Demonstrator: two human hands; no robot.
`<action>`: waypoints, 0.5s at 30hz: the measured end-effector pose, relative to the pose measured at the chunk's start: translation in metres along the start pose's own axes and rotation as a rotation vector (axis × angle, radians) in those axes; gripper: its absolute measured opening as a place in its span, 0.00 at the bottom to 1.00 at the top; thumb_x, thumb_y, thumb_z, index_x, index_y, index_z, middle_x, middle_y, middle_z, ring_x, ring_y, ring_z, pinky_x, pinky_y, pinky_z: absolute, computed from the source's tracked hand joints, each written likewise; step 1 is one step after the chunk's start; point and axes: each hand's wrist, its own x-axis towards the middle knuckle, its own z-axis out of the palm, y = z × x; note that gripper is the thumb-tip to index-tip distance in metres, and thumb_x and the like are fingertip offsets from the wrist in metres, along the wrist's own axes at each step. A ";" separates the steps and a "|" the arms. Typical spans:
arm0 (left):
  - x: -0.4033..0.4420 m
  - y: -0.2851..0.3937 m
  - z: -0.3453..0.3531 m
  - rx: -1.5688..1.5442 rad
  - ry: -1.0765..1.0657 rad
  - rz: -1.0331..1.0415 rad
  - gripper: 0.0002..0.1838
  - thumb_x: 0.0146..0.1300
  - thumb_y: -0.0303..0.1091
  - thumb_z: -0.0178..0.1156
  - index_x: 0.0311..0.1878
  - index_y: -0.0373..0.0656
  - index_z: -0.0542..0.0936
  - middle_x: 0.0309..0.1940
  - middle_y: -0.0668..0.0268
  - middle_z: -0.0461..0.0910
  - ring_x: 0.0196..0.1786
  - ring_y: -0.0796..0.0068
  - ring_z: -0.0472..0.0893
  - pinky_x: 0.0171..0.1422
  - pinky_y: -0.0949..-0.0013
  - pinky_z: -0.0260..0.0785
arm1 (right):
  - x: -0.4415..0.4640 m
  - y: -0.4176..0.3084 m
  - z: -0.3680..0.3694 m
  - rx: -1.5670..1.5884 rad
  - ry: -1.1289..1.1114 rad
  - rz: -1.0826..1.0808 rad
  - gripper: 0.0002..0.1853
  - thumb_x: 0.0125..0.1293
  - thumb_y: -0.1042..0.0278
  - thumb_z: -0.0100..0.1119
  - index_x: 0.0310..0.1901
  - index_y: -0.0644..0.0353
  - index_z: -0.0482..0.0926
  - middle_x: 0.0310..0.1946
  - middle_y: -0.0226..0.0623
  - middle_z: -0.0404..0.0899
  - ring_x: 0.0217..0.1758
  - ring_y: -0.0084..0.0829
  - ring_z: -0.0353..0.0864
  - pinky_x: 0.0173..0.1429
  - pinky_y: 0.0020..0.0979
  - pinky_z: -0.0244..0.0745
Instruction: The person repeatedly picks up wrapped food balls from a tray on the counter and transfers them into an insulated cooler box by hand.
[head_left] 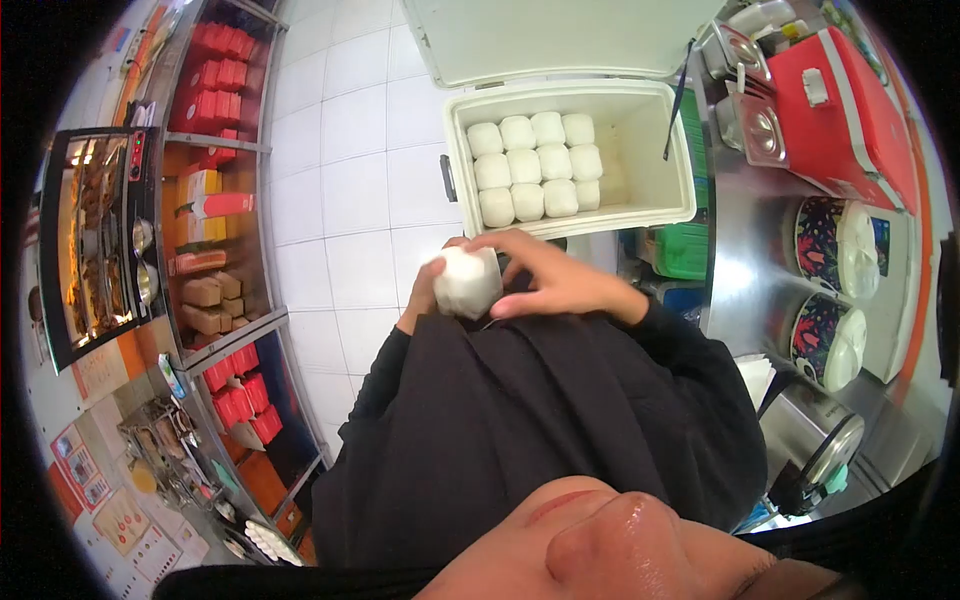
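A white, rounded, wrapped-looking bundle [467, 284] with a creased surface is held in front of my dark top; what is inside it cannot be seen. My left hand [428, 290] grips it from the left, thumb on its upper side. From the right, my right hand [550, 280] cups it, index finger over the top and thumb at the lower right edge. Just beyond my hands stands an open white cooler box [650, 215], its lid [560, 40] tipped back. Rows of similar white rounded pieces [522, 165] fill its left and middle part.
A metal counter [745, 230] on the right carries a red cooler bag [835, 115], steel containers [760, 130] and two patterned tubs [830, 340]. Green crates [680, 250] sit below. Shelves with red boxes [215, 90] and a lit display case [95, 240] line the left, beside white floor tiles [335, 150].
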 end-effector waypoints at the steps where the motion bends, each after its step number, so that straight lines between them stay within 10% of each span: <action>1: 0.005 0.002 0.012 -0.039 0.124 -0.045 0.33 0.58 0.58 0.60 0.57 0.42 0.71 0.50 0.58 0.77 0.52 0.63 0.80 0.57 0.61 0.75 | 0.003 0.011 0.010 -0.208 0.088 -0.046 0.37 0.54 0.51 0.73 0.61 0.59 0.67 0.59 0.48 0.71 0.59 0.41 0.72 0.59 0.39 0.72; 7: 0.056 0.005 0.024 0.132 0.158 -0.002 0.24 0.68 0.50 0.57 0.60 0.45 0.71 0.47 0.62 0.76 0.50 0.68 0.79 0.49 0.63 0.78 | 0.017 0.071 -0.021 0.048 0.389 0.122 0.33 0.48 0.71 0.70 0.58 0.53 0.68 0.48 0.33 0.72 0.56 0.31 0.71 0.61 0.32 0.67; 15: 0.052 0.010 0.013 -0.033 0.243 -0.013 0.24 0.68 0.50 0.56 0.61 0.47 0.71 0.43 0.60 0.77 0.43 0.63 0.82 0.42 0.54 0.80 | -0.040 0.266 -0.175 -0.551 0.674 0.587 0.43 0.38 0.62 0.78 0.58 0.58 0.67 0.47 0.50 0.78 0.53 0.48 0.79 0.57 0.41 0.74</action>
